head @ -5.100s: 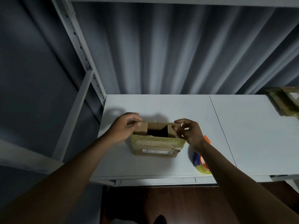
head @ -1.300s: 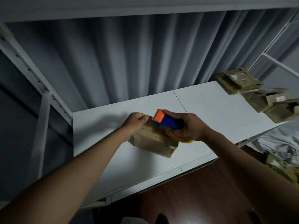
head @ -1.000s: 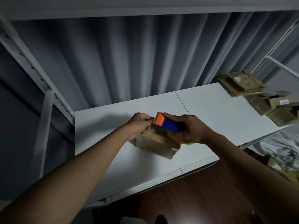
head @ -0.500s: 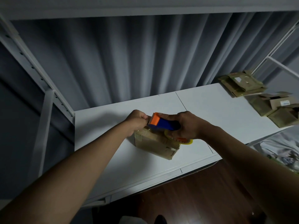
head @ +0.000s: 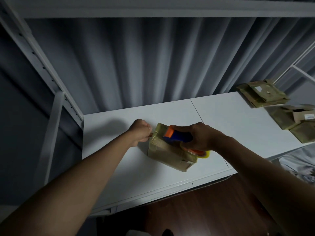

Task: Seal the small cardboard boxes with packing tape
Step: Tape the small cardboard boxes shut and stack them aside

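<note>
Cardboard box [head: 167, 155] near the front edge of the white shelf [head: 221, 120], roughly midway along it, turned at an angle, flaps closed, contents hidden. Glossy tape already across its top and left end. Tape dispenser [head: 177, 135] resting on the box top, orange head toward the left, blue body behind, roll of clear tape [head: 196, 151] hanging over the box's right side. Right hand [head: 202, 136] curled round the dispenser, gripping it from above. Left hand [head: 140, 131] at the box's left end, fingers curled tight, seemingly pinching the tape end against the cardboard; exact contact too small to tell. Stack of flattened boxes [head: 261, 93] at the back right corner of the shelf. Two more boxes [head: 294, 120] along the right edge, one with flaps open, a dark interior and a white label, contents not discernible. Grey curtain [head: 153, 62] hanging behind the back edge. Metal upright [head: 42, 65] rising at the left end.
</note>
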